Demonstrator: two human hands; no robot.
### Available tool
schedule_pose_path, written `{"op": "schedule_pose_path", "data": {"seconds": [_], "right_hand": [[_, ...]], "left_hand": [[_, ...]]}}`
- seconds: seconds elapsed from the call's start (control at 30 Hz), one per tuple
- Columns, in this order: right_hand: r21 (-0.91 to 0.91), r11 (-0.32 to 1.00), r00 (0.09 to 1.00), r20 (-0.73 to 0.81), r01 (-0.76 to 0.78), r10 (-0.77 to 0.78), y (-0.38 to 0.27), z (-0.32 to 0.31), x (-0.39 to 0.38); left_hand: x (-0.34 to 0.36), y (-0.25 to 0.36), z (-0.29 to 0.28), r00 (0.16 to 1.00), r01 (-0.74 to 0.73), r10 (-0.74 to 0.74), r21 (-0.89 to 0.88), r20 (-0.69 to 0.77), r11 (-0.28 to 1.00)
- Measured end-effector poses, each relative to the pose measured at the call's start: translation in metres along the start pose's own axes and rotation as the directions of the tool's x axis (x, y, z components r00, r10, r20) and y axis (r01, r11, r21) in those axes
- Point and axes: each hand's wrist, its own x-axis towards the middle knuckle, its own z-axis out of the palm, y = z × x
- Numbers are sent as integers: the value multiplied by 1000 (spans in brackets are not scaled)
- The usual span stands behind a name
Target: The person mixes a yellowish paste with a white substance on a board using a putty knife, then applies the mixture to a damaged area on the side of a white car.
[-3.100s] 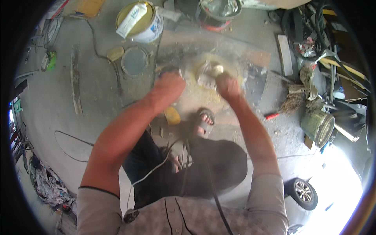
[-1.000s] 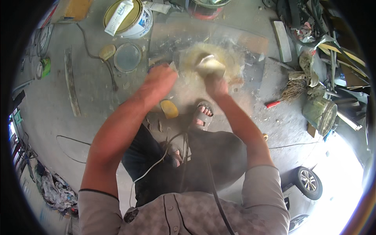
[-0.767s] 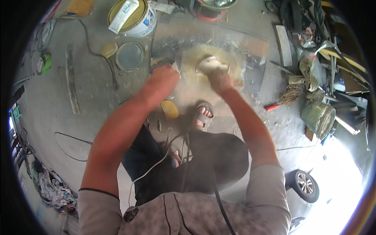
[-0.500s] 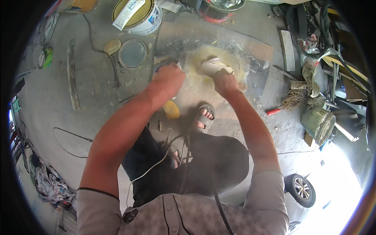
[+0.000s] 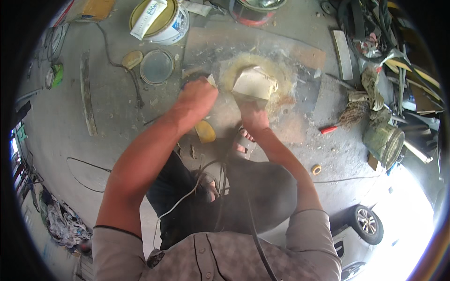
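My right hand (image 5: 254, 118) is closed on a wide putty knife (image 5: 252, 100), whose handle is hidden in my grip. Thick cream-coloured putty (image 5: 255, 83) lies over the blade's far part. Under it is a flat sheet (image 5: 300, 49) on the floor, stained yellowish around the putty. To the left, my left hand (image 5: 199, 96) is closed above the sheet's left edge. A pale corner sticks out beside its fingers, and a dark piece shows behind; I cannot make out what it holds.
A round lid (image 5: 157, 67) and a yellow pad (image 5: 205, 131) lie nearby. Beyond stand a white paint bucket (image 5: 171, 28) with a tube on top and a dark red bucket (image 5: 253, 14). At right are a brush with a red handle (image 5: 329, 129), a dirty bucket (image 5: 386, 143) and a tape roll (image 5: 316, 169).
My right hand has drawn the putty knife nearer to me and slightly left, and its putty-covered face now shows broadly. My left hand has shifted only slightly.
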Motion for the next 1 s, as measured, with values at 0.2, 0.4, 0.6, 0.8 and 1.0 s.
{"op": "schedule_pose_path", "data": {"seconds": [0.2, 0.4, 0.6, 0.8, 1.0], "right_hand": [[717, 69, 451, 357, -693, 818, 39, 18, -63], [275, 163, 245, 297, -948, 923, 103, 31, -42], [78, 893, 858, 325, -444, 398, 144, 5, 126], [67, 860, 798, 344, 505, -495, 40, 22, 159], [148, 721, 653, 571, -677, 497, 121, -24, 38]], "left_hand": [[7, 4, -2, 996, 22, -22, 2, 88, 1000], [10, 2, 3, 999, -8, 7, 18, 38, 1000], [6, -1, 7, 1000, 4, -4, -5, 10, 1000], [4, -5, 15, 1000, -1, 1, 18, 22, 1000], [0, -8, 14, 1000, -11, 10, -39, -28, 999]]}}
